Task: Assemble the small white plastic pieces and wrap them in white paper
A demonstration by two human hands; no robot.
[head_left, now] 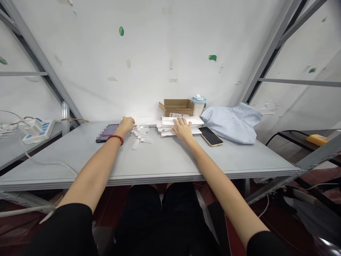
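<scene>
Both my arms stretch out over a grey table (170,160). My left hand (126,125), with a red bead bracelet on the wrist, is curled at the far side next to several small white plastic pieces (140,137); what its fingers hold is hidden. My right hand (182,128) lies flat with fingers spread on a stack of white flat packets (183,122). A dark tablet (106,132) lies just left of my left hand. A black phone in a tan case (211,136) lies right of my right hand.
An open cardboard box (177,106) and a white cup with a pale blue lid (198,104) stand at the wall. A light blue cloth (233,122) lies at the right. A power strip (37,129) sits on the left bench. Metal frame bars run on both sides.
</scene>
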